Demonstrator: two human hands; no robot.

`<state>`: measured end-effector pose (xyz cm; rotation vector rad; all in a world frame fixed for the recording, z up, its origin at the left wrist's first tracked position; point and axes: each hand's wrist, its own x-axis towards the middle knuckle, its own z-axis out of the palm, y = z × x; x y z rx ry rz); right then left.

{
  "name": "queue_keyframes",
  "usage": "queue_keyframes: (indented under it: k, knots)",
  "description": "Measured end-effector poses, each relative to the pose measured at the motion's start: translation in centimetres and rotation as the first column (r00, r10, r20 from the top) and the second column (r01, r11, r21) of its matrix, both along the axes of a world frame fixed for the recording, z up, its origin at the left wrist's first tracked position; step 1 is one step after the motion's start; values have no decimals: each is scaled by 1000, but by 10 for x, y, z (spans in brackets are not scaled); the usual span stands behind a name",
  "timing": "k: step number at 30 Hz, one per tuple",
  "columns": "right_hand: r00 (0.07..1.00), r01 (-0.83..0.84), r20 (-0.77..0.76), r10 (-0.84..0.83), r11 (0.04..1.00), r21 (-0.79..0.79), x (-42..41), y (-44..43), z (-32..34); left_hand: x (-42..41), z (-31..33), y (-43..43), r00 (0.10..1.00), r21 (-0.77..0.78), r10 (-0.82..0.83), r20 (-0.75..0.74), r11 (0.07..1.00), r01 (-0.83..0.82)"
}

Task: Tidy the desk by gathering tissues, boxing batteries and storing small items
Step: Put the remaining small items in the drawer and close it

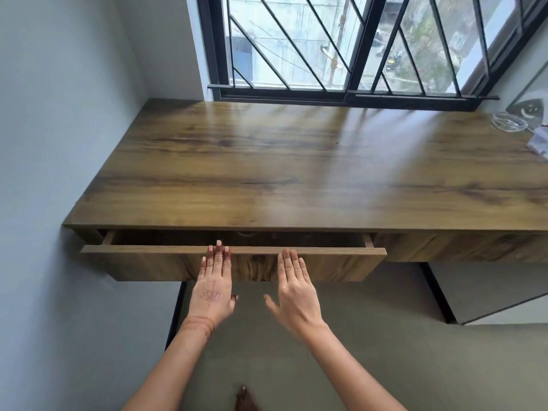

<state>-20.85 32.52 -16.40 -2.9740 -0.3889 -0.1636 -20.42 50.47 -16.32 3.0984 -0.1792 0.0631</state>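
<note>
The desk (296, 161) fills the middle of the frame, a long slab of warm brown wood-grain with dark streaks and a pale sheen of daylight across its top. It is set into the corner against a pale wall (59, 114) on the left and runs under a black-barred window (326, 46) at the top. Just below its front edge, in the lower middle of the frame, 1 wide drawer (142, 264) in the same wood stands slightly pulled out, showing a narrow dark gap behind its front panel; what lies inside is too shadowed to make out. Both of the person's hands are flat against that panel with fingers straight and close together, holding nothing. The left hand (212, 287), marked with a reddish henna pattern, has its fingertips reaching over the panel's top edge, and the right hand (295, 292) sits just beside it, thumb spread out. At the upper right a clear glass dish (509, 122) rests on the desktop, with a pale plastic packet (539, 143) near it, cut off by the frame's edge. A bare foot (244, 398) shows at the bottom.
</note>
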Motion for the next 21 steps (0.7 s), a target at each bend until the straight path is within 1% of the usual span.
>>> queue_keyframes:
  k: [4, 8, 9, 11, 13, 14, 16, 18, 21]
  knots:
    - [1000, 6, 10, -6, 1000, 10, 17, 1, -1, 19, -4, 3, 1000, 7, -11, 16, 1000, 11]
    - [1000, -15, 5, 15, 1000, 16, 21, -1, -6, 23, -10, 7, 999, -7, -38, -15, 999, 38]
    - [999, -22, 24, 21, 999, 30, 21, -2, -5, 23, -9, 7, 999, -25, -43, -18, 999, 43]
    - [990, -56, 133, 46, 995, 78, 27, -6, 3, 24, -2, 8, 999, -43, -31, 5, 999, 31]
    - [965, -103, 251, 72, 988, 113, 40, -17, 13, 34, 8, 13, 998, -38, -15, 63, 999, 17]
    - [958, -116, 275, 82, 987, 107, 49, -23, 19, 42, 14, 17, 995, -26, -11, 99, 1000, 14]
    - [967, -112, 236, 94, 992, 65, 68, -35, 31, 60, 30, 26, 992, 23, -26, 126, 999, 24]
    - [986, -108, 131, 105, 994, 17, 85, -43, 38, 74, 41, 33, 991, 53, -76, 107, 996, 70]
    - [989, -147, 3, 147, 989, -29, 104, -48, 39, 91, 50, 33, 989, 54, -142, -41, 988, 144]
